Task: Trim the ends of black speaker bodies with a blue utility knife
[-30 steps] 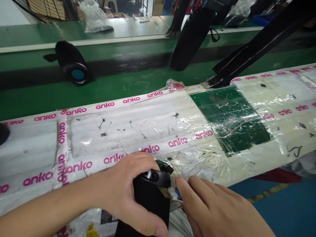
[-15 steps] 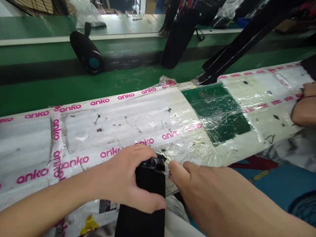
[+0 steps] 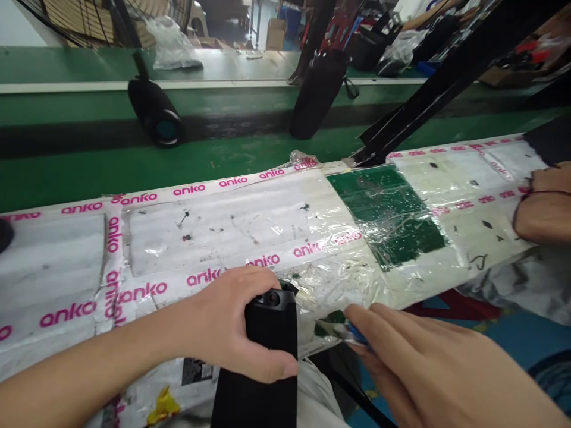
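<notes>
My left hand (image 3: 241, 327) wraps around a black cylindrical speaker (image 3: 256, 389), which stands tilted at the near edge of the workbench. A dark recess shows in the speaker's top end, beside my fingertips. Just right of it, my right hand (image 3: 410, 351) is closed on a thin pointed tool (image 3: 336, 327) with a blue part between the fingers. The tool's tip points left toward the speaker, apart from it. Its exact kind is blurred.
White sheets and pink "anko" tape cover the workbench (image 3: 214, 238). Behind it, a green conveyor (image 3: 223, 151) carries a black speaker (image 3: 156, 116) and another speaker (image 3: 319, 98). A black metal post (image 3: 423, 95) slants up at right. Another person's hand (image 3: 544, 199) rests at far right.
My right hand has drawn away from the speaker's top, to the right and slightly down, bringing the pointed tool into sight. My left hand stays on the speaker.
</notes>
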`<state>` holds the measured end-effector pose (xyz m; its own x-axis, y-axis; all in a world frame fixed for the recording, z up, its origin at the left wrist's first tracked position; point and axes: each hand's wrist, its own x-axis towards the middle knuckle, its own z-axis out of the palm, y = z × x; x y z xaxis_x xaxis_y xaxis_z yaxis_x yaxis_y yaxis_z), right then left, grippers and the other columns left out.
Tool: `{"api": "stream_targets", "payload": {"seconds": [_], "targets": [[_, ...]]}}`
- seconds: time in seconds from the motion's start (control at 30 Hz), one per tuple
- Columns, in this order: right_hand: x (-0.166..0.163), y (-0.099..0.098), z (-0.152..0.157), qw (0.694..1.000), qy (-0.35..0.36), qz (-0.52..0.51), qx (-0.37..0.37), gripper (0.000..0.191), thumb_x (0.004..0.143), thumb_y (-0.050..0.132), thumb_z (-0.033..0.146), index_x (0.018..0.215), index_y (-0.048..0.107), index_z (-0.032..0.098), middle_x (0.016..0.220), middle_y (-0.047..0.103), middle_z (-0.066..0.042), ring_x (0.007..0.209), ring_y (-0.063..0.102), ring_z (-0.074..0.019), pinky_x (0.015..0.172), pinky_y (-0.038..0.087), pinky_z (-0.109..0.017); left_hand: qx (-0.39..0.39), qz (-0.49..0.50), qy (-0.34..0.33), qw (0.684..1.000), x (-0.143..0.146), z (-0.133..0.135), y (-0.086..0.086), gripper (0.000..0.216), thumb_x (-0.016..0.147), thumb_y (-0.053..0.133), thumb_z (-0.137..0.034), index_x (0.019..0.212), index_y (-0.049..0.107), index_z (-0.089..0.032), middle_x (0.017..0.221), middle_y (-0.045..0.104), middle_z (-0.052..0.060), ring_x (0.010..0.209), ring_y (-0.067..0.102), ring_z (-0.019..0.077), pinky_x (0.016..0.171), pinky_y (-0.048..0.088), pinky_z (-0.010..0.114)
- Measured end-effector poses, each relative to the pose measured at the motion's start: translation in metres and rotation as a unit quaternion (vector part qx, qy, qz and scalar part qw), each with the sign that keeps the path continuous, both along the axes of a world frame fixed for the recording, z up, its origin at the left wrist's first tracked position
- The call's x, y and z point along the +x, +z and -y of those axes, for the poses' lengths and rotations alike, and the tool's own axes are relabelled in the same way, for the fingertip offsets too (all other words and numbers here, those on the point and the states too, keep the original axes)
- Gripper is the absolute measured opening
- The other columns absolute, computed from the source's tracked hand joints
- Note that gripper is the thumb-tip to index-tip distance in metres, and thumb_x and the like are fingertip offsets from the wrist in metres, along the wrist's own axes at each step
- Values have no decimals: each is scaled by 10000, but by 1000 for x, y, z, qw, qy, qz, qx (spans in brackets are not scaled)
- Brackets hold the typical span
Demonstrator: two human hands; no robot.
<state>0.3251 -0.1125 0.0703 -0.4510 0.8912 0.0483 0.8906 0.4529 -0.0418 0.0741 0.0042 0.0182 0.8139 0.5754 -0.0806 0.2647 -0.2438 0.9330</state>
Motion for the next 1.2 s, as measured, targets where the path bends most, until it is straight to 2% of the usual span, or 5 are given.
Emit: {"api": "stream_targets", "payload": {"seconds": [0.2, 0.53, 0.77, 1.03, 1.2], "targets": [[-27, -14, -16, 999, 33, 2, -15, 328, 910, 402, 60, 1183, 480, 225, 747, 626, 32, 532, 633, -189, 452, 387, -332, 5, -7, -5, 1000, 5, 0, 1, 497, 616, 877, -526, 714, 509, -207, 724, 523, -33, 667, 494, 155, 607, 364, 286], [-25, -23, -18, 999, 35, 22, -13, 477, 753, 463, 38, 1195, 487, 216, 751, 628, 32, 520, 617, -188, 461, 358, -330, 0, 9, 4, 1000, 6, 1, -3, 576, 571, 909, -537, 680, 446, -213, 688, 457, -44, 639, 458, 149, 587, 328, 287], [-23, -23, -10, 997, 37, 40, -59, 517, 776, 535, 59, 1267, 514, 220, 823, 651, 12, 619, 613, -188, 535, 386, -325, -13, 20, -6, 1000, 8, -2, -2, 543, 572, 908, -535, 675, 480, -217, 679, 490, -41, 621, 470, 147, 573, 356, 283], [-28, -26, -11, 995, 19, 89, -31, 389, 872, 579, 203, 1261, 585, 211, 798, 657, -41, 619, 551, -194, 538, 351, -295, -4, 31, 4, 1000, 9, 0, -1, 525, 557, 873, -538, 660, 465, -224, 652, 471, -54, 600, 454, 138, 590, 380, 292], [-26, -24, -12, 996, 30, 72, -51, 445, 835, 559, 132, 1274, 566, 210, 828, 671, -34, 633, 585, -192, 543, 367, -297, 0, 23, 2, 1000, 9, -1, 0, 524, 564, 855, -556, 653, 464, -219, 653, 483, -50, 598, 462, 136, 582, 374, 293]]}}
